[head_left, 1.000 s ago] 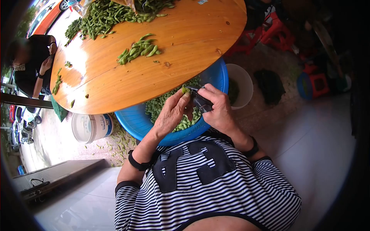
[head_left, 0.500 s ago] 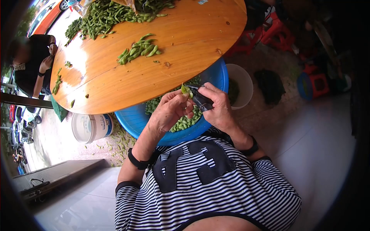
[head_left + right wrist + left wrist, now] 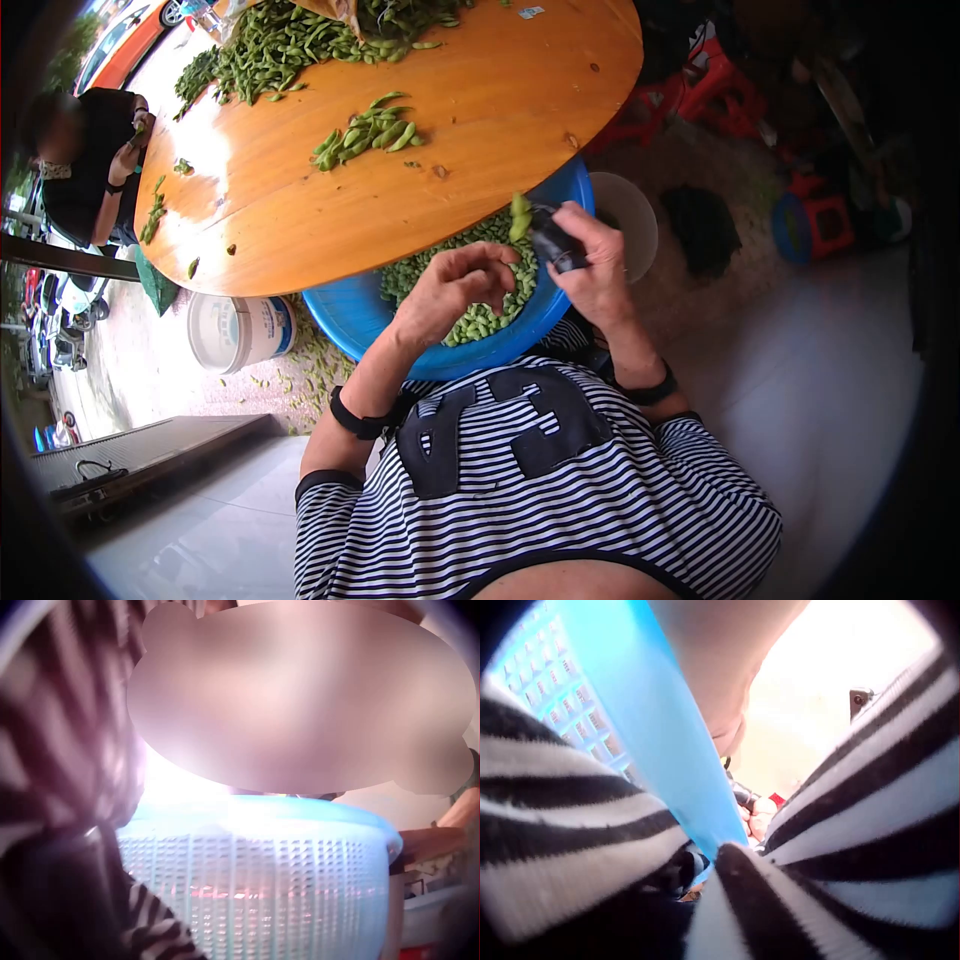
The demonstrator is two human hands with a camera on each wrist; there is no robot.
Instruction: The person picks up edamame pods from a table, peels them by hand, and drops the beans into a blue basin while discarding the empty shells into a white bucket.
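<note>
My right hand point(image 3: 597, 262) grips a black tool point(image 3: 556, 243), blurred by motion, so I cannot tell its kind. A green soybean pod point(image 3: 520, 217) shows at the tool's far end, above the table edge. My left hand point(image 3: 455, 290) is over the blue plastic basket point(image 3: 345, 318), its fingers loosely bent and nothing visible between them. Shelled green beans point(image 3: 480, 322) lie in the basket below. Its slotted wall point(image 3: 259, 900) fills the right wrist view, and the left wrist view shows its blue rim point(image 3: 660, 712) beside striped cloth. Neither wrist view shows the fingers at work.
The wooden table point(image 3: 480, 130) overhangs the basket and carries a large heap of pods point(image 3: 290, 50) and a small pile point(image 3: 368, 135). A white bucket point(image 3: 225, 330) stands left, a pale tub point(image 3: 625, 225) right. Another person point(image 3: 85, 165) sits at the table's left.
My right hand has drawn to the right with the black tool and the pod. My left hand, earlier at the pod, is now apart from it, lower over the basket.
</note>
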